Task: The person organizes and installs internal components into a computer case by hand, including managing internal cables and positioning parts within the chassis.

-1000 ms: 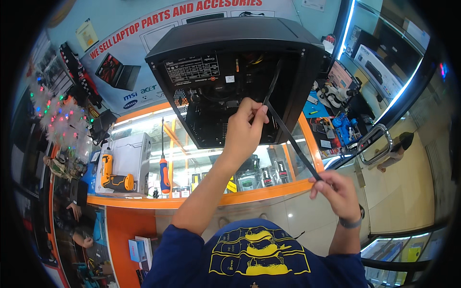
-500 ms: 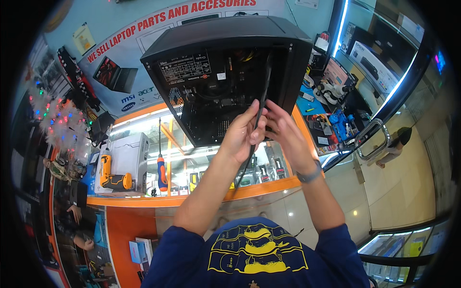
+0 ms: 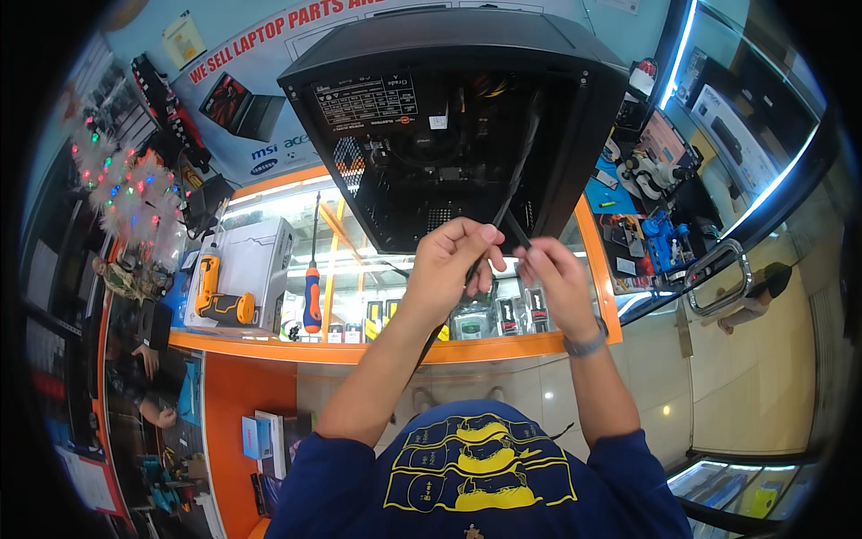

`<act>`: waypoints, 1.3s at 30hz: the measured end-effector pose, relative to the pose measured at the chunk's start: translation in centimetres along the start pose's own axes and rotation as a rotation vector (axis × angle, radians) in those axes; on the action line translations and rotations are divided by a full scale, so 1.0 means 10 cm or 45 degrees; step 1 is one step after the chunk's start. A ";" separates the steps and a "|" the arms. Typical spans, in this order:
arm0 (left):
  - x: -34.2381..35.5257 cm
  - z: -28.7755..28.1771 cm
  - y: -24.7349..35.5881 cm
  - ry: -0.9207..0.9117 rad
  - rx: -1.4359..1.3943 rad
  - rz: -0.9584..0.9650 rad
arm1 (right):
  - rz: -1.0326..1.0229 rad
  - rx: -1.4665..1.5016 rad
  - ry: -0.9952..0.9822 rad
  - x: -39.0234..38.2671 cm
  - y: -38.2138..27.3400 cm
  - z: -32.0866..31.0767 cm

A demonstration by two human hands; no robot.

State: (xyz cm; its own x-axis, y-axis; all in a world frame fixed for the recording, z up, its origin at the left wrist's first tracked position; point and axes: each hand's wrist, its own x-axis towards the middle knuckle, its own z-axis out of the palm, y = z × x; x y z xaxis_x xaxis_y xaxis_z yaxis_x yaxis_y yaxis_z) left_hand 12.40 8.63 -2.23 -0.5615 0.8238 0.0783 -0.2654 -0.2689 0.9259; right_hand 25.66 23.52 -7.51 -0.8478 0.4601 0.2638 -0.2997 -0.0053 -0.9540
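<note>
I have the black cable (image 3: 522, 171) grasped in both hands, just in front of the open side of the black computer case (image 3: 440, 45). My left hand (image 3: 446, 269) pinches it between thumb and fingers, with the other fingers curled below. My right hand (image 3: 558, 283) is near it, thumb and fingertips closed on a flat black length that slants up toward the left; where the 2 lengths join, I cannot tell. From my left hand the cable rises into the case along the inner right side, and a dark end hangs below my left palm, past the orange edge of the table (image 3: 242, 345).

The case stands on the glass-topped table, its open side facing me, with a white sticker (image 3: 437, 122) inside. A blue-and-orange screwdriver (image 3: 312, 299) lies left of my left forearm, its shaft pointing away from me. Farther left, 1 yellow-and-black power screwdriver (image 3: 224, 307) rests on a white box (image 3: 259, 247). A grey band (image 3: 586, 340) circles my right wrist. Over on the right, a white microscope (image 3: 648, 177) stands among tools, well apart from my hands.
</note>
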 end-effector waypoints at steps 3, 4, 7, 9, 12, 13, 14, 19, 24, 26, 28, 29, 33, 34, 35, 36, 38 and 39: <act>0.01 0.09 -0.12 0.144 0.282 0.218 | -0.074 0.042 0.004 -0.52 -0.36 -0.11; 0.01 0.09 -0.17 0.247 0.377 0.266 | -0.009 -0.155 -0.082 -0.66 -0.52 -0.15; 0.10 0.10 -0.41 0.377 0.840 0.780 | -0.052 -0.562 -0.273 -0.92 -0.83 -0.01; 0.10 0.15 -0.40 0.359 1.003 0.834 | -0.157 -0.772 -0.368 -0.98 -0.93 0.19; 0.07 0.15 -0.33 0.318 1.108 1.091 | 0.132 -0.800 -0.510 -0.99 -0.98 0.40; 0.06 0.13 -0.31 0.324 1.115 1.094 | -0.013 -0.788 -0.530 -0.98 -0.92 0.40; 0.04 0.12 -0.29 0.297 0.820 0.739 | -0.158 -0.772 -0.550 -0.96 -0.84 0.38; -0.05 0.26 -0.10 0.032 -0.386 -0.144 | -0.133 -0.053 -0.049 -0.23 -0.46 0.04; -0.11 0.19 -0.27 -0.221 -0.766 -0.171 | -0.124 0.563 -0.503 0.38 -0.41 0.44; -0.17 0.20 -0.21 -0.163 -0.769 -0.160 | -0.108 0.419 -0.469 0.40 -0.26 0.40; -0.23 0.18 -0.21 -0.170 -0.715 -0.213 | -0.119 0.198 -0.338 0.35 -0.12 0.36; -0.28 0.15 -0.23 -0.184 -0.711 -0.214 | -0.129 0.192 -0.330 0.29 -0.11 0.34; -0.52 0.07 -0.28 -0.109 -0.422 -0.427 | -0.204 -0.060 -0.121 0.00 -0.07 0.30; -0.56 0.08 -0.27 -0.170 -0.406 -0.374 | -0.173 -0.087 -0.035 -0.10 -0.08 0.27; -0.60 0.10 -0.25 -0.228 -0.391 -0.320 | -0.142 -0.113 0.051 -0.20 -0.09 0.23; -0.63 0.16 -0.21 -0.191 -0.309 -0.282 | -0.184 -0.159 0.086 -0.26 -0.10 0.17; -0.65 0.20 -0.19 -0.211 -0.229 -0.226 | -0.171 -0.187 0.137 -0.40 -0.21 0.21; -0.65 0.21 -0.20 -0.213 -0.124 -0.162 | -0.169 -0.186 0.175 -0.49 -0.24 0.23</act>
State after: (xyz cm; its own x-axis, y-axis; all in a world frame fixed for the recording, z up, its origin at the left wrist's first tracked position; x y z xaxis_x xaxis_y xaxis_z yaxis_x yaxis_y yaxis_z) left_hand 18.26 4.82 -3.82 -0.3831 0.9232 0.0313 -0.4044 -0.1980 0.8929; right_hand 29.50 19.20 -6.17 -0.7345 0.5648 0.3761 -0.3296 0.1876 -0.9253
